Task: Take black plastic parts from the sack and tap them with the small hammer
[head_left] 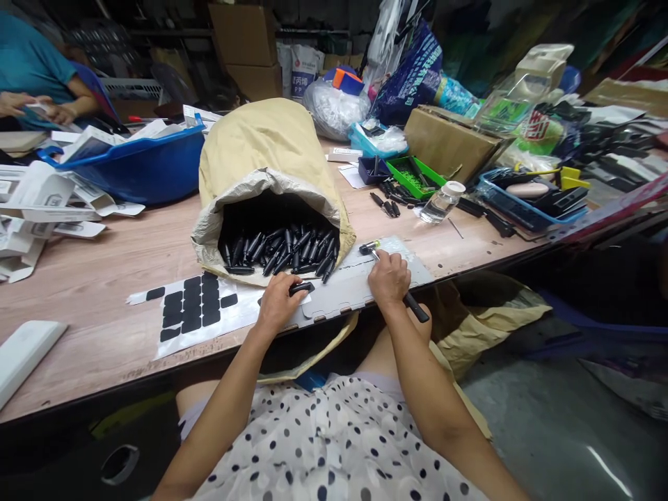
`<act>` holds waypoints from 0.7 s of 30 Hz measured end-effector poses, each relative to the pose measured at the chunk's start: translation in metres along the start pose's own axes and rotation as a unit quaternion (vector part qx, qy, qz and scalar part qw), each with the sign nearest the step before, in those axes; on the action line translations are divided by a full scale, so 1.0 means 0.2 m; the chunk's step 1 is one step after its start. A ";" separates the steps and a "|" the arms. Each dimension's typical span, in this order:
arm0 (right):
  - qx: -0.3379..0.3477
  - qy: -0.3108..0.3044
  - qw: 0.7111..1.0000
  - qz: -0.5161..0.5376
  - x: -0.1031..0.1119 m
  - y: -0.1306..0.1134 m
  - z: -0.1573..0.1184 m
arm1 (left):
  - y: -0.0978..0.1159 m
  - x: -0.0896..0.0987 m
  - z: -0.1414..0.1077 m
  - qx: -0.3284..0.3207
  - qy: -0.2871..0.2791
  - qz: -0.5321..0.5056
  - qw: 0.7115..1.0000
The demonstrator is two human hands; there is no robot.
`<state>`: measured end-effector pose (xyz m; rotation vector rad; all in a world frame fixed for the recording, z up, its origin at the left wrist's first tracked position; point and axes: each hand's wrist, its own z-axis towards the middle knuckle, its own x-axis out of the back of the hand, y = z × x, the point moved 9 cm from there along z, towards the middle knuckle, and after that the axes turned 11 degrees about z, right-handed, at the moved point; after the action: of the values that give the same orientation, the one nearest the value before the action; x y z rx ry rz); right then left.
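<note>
My left hand (282,300) pinches a small black piece (301,287) at the front edge of a grey flat board (339,296). A scrap of white shows under that piece. My right hand (389,278) is closed around a small hammer, its black handle (417,307) sticking out toward me and its black and yellow-green head (369,247) over the board. Just beyond my hands lies a paper sack (271,139), its mouth toward me, with many black tapered plastic parts (292,247) inside. Left of my left hand is a white sheet of black stickers (192,303).
A blue basin (140,167) and white cartons (36,202) stand at left, near a co-worker (46,76). A clear jar (443,202), green tray (415,177), blue basket (532,202) and loose black parts (389,207) lie at right. A white box (28,351) sits front left.
</note>
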<state>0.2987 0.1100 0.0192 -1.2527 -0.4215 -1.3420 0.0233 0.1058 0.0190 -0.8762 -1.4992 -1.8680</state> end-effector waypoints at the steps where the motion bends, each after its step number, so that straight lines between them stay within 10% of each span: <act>1: -0.005 -0.008 1.000 0.004 0.00 0.01 0.01 | -0.01 -0.01 -0.01 -0.007 0.003 0.001 1.000; 9: -0.009 -0.019 0.985 0.171 0.15 0.03 -0.01 | -0.06 0.00 -0.05 -0.026 0.008 -0.017 0.999; 21: 0.187 -0.131 0.900 0.372 0.14 -0.45 -0.46 | -0.07 -0.04 -0.03 -0.020 -0.032 -0.056 0.998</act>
<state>0.1897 0.0411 0.0472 -1.1002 -0.3132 -0.4158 0.0167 0.1024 0.0043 -0.8946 -1.5828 -1.9738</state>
